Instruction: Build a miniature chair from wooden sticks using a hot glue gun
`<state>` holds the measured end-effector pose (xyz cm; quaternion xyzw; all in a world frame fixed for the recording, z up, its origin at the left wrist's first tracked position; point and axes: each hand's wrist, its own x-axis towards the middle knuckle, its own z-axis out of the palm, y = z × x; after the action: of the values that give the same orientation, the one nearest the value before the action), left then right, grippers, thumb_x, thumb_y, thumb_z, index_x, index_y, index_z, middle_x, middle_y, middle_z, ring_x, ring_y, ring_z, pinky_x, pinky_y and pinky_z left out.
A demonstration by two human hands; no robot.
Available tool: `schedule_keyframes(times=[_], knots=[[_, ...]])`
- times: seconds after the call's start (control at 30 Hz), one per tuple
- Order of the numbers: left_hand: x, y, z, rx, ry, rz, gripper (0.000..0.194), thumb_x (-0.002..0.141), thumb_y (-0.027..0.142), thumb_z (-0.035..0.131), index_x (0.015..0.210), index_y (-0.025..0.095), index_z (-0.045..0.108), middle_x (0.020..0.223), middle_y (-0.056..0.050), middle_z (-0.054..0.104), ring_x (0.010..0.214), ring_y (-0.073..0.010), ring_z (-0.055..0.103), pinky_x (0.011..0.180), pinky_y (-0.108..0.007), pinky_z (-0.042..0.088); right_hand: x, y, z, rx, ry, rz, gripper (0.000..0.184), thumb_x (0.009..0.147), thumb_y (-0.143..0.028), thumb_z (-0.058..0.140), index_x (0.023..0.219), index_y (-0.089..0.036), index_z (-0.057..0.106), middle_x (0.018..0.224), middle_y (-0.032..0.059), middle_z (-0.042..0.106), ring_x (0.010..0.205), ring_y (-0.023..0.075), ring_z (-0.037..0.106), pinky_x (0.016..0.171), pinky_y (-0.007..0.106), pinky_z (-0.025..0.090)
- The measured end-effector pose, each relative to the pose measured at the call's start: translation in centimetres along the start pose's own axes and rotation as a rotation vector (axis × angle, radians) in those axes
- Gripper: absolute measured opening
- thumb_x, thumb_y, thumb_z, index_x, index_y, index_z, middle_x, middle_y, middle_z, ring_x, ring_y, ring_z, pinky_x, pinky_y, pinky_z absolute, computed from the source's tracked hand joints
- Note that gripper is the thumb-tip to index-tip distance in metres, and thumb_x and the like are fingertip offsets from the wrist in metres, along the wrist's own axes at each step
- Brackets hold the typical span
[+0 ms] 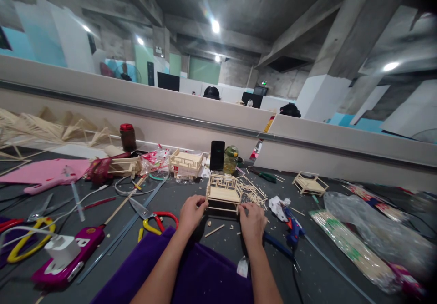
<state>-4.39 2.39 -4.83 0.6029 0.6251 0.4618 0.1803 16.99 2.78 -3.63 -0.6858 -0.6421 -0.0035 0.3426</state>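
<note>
A miniature wooden bench [223, 195], built from thin sticks with a latticed back, stands upright on the dark table in front of me. My left hand [193, 213] pinches its left front corner between thumb and fingers. At the right front corner, my right hand [251, 220] grips in the same way, fingers bent. Just below the bench lies a loose wooden stick [215, 230]. Many short stick pieces [254, 191] are scattered behind my right hand. A purple cloth [208, 272] is spread under my forearms.
To the left are red-and-yellow scissors [155, 220], a magenta power strip [73, 258] and a pink glue gun [51, 183]. On the right lie blue pliers [278, 244], a blue glue gun [294, 229] and bagged sticks [351, 249]. A phone [217, 155] stands behind the bench.
</note>
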Motion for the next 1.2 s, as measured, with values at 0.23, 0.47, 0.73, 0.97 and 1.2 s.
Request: schedule_keyframes(times=[0.23, 0.47, 0.73, 0.97, 1.2], knots=[[0.4, -0.8, 0.6, -0.166, -0.03, 0.026, 0.024, 0.082, 0.024, 0.054, 0.095, 0.021, 0.074, 0.09, -0.005, 0.072, 0.08, -0.0174, 0.065, 0.072, -0.026, 0.046, 0.1, 0.2, -0.1, 0.046, -0.007, 0.028, 0.021, 0.089, -0.029, 0.053, 0.089, -0.023, 0.073, 0.103, 0.0041, 0.07, 0.099, 0.0261, 0.054, 0.077, 0.035, 0.033], [0.5, -0.7, 0.6, -0.221, -0.006, 0.026, 0.025, 0.08, 0.025, 0.055, 0.093, 0.02, 0.076, 0.087, -0.006, 0.072, 0.079, -0.0187, 0.065, 0.072, -0.028, 0.047, 0.2, 0.7, -0.2, 0.024, 0.049, 0.066, 0.027, 0.091, -0.033, 0.047, 0.089, -0.023, 0.072, 0.093, 0.0066, 0.072, 0.093, 0.0262, 0.057, 0.076, 0.035, 0.032], [0.4, -0.4, 0.5, -0.228, -0.004, 0.028, 0.026, 0.079, 0.026, 0.055, 0.093, 0.02, 0.076, 0.085, -0.006, 0.072, 0.078, -0.0187, 0.064, 0.073, -0.028, 0.046, 0.2, 0.3, -0.3, 0.069, 0.092, 0.028, 0.028, 0.091, -0.034, 0.045, 0.094, -0.022, 0.069, 0.097, 0.006, 0.071, 0.096, 0.0248, 0.057, 0.077, 0.032, 0.033], [0.4, 0.0, 0.3, -0.231, 0.01, 0.02, 0.025, 0.078, 0.028, 0.055, 0.09, 0.019, 0.076, 0.085, -0.006, 0.073, 0.079, -0.0194, 0.065, 0.073, -0.029, 0.047, 0.1, 0.3, -0.3, 0.026, 0.035, -0.026, 0.027, 0.091, -0.036, 0.049, 0.077, -0.023, 0.069, 0.085, 0.0036, 0.071, 0.088, 0.0241, 0.056, 0.075, 0.033, 0.03], [0.3, 0.3, 0.2, -0.235, 0.014, 0.017, 0.025, 0.078, 0.027, 0.055, 0.089, 0.019, 0.076, 0.086, -0.007, 0.073, 0.079, -0.0197, 0.066, 0.073, -0.029, 0.048, 0.4, 0.7, -0.2, 0.08, 0.268, 0.053, 0.037, 0.096, -0.035, 0.029, 0.078, -0.02, 0.059, 0.08, 0.008, 0.065, 0.083, 0.0239, 0.055, 0.073, 0.032, 0.031]])
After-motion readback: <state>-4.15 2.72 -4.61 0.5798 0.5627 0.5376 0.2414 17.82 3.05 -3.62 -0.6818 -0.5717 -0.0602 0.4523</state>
